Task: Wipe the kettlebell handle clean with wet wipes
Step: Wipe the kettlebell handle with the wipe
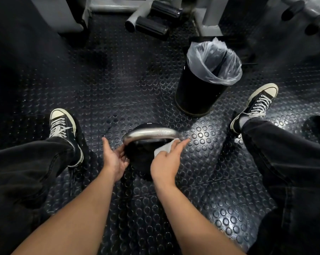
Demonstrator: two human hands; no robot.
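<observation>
Head camera looks down on a black kettlebell (142,162) standing on studded rubber flooring (118,80) between the person's spread legs. Its silver handle (151,133) arches above both hands. Left hand (115,159) cups the kettlebell's left side, fingers loosely spread. Right hand (166,162) pinches a white wet wipe (164,147) against the handle's right end.

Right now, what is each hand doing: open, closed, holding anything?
Left hand: open, cupped against the kettlebell body, below the handle.
Right hand: closed on the wet wipe, near the handle's right end.
</observation>
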